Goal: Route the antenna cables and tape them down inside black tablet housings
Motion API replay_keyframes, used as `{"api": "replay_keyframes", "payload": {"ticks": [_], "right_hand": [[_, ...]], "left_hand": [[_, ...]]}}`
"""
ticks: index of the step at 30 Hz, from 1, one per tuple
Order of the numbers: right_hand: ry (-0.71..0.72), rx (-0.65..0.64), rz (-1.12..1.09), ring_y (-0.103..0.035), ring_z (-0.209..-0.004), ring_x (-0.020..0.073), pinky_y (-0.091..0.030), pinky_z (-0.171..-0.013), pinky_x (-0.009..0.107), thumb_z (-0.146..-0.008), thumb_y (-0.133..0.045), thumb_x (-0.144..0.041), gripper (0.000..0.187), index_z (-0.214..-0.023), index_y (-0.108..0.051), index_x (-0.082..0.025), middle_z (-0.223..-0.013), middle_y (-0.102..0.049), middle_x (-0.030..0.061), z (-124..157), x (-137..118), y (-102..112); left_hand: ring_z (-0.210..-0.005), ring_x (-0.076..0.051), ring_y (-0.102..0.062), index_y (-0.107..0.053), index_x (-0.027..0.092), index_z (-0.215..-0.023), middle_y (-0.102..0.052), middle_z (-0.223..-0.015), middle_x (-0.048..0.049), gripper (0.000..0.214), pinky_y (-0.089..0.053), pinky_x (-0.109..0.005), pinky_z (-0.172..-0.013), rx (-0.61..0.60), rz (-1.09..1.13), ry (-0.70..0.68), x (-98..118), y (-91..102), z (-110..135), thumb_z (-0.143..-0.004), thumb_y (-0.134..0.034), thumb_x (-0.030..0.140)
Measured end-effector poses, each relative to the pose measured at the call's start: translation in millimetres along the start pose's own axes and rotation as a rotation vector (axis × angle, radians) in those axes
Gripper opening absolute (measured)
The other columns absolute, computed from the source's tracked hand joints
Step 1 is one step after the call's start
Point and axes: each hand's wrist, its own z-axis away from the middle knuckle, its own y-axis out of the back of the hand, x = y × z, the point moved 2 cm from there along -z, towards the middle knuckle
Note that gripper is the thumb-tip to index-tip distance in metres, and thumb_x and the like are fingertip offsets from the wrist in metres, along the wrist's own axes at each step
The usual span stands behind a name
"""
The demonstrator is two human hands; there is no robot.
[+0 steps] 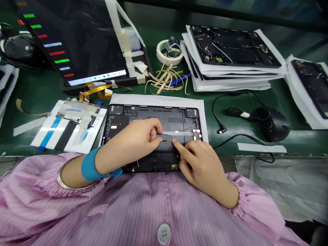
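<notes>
A black tablet back housing (166, 118) lies on a white sheet (156, 99) in front of me. Over its middle, my left hand (143, 135) is curled with thumb and index finger close together, by the left end of a pale flat ribbon cable (178, 133). What sits in that pinch, if anything, is too small to make out. The cable runs right to a small board (196, 134) at the housing's edge. My right hand (201, 162) touches the housing with its outstretched index fingertip, just below the cable. Its thumb is apart and it holds nothing visible.
A lit screen (84, 41) leans at back left, orange flex cables (96, 89) below it. A circuit board (77, 111) lies left. Behind are a tape roll (162, 56), tan strips (166, 80) and stacked housings (230, 48). A mouse (275, 124) and black cable (217, 116) lie right.
</notes>
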Motion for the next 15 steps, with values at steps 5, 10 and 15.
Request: {"api": "replay_keyframes", "payload": {"ticks": [5,10,15], "right_hand": [[-0.002,-0.040,0.061,-0.040,-0.070,0.0195,-0.036,-0.062,0.034,-0.088,-0.042,-0.017,0.044,-0.131,-0.049,-0.011,-0.077,-0.048,0.0052,-1.9,-2.8,0.3],[-0.001,-0.040,0.077,-0.040,-0.071,0.0195,-0.037,-0.063,0.033,-0.089,-0.040,-0.017,0.044,-0.131,-0.049,-0.010,-0.078,-0.048,0.0054,-2.2,-4.0,0.1],[0.000,-0.043,0.096,-0.040,-0.070,0.0194,-0.037,-0.063,0.033,-0.089,-0.040,-0.017,0.044,-0.132,-0.049,-0.009,-0.077,-0.048,0.0052,-1.3,-4.8,0.2]], "left_hand": [[-0.049,-0.008,-0.052,-0.054,0.022,-0.085,-0.055,-0.057,0.0079,0.007,-0.037,-0.022,-0.049,0.006,-0.004,-0.009,-2.0,-1.7,-0.2,-0.078,-0.054,0.025],[-0.049,-0.008,-0.051,-0.053,0.022,-0.084,-0.055,-0.057,0.0083,0.008,-0.036,-0.022,-0.049,0.010,-0.011,-0.018,-2.3,-3.8,-0.9,-0.079,-0.055,0.027],[-0.052,-0.009,-0.051,-0.054,0.022,-0.083,-0.055,-0.059,0.0073,0.007,-0.034,-0.023,-0.049,0.013,-0.045,-0.013,-0.2,-3.3,-1.2,-0.078,-0.055,0.026]]}}
